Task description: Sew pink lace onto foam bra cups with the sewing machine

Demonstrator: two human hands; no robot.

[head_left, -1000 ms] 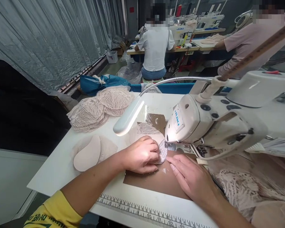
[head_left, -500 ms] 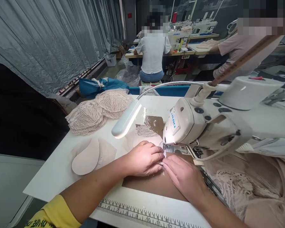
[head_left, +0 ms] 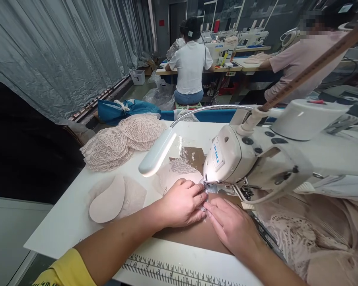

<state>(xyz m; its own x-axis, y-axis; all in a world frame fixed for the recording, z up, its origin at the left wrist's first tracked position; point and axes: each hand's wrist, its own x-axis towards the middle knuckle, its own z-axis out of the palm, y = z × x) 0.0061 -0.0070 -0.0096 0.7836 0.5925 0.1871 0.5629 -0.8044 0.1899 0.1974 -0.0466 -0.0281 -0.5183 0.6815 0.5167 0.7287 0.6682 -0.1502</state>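
A beige lace bra cup (head_left: 179, 172) lies at the needle of a white sewing machine (head_left: 226, 155). My left hand (head_left: 183, 202) is closed on the cup's near edge, just left of the needle. Fingertips of my right hand (head_left: 232, 222) pinch a narrow pale strip of the same edge, nearly touching the left fingers. Most of the gripped edge is hidden under the fingers. Beneath both hands is a brown sheet (head_left: 191, 238) on the white table (head_left: 65, 226).
A lamp (head_left: 158, 153) hangs over the work. Stacked lace cups (head_left: 107, 149) sit at the back left, with a smooth beige cup piece (head_left: 107, 200) nearer. Lace fabric (head_left: 304, 238) is heaped at the right. A ruler scale (head_left: 173, 274) runs along the front edge. Co-workers sit beyond.
The camera view has shifted slightly. Both hands stay at the needle, with the fingers moved only a little along the cup's edge.
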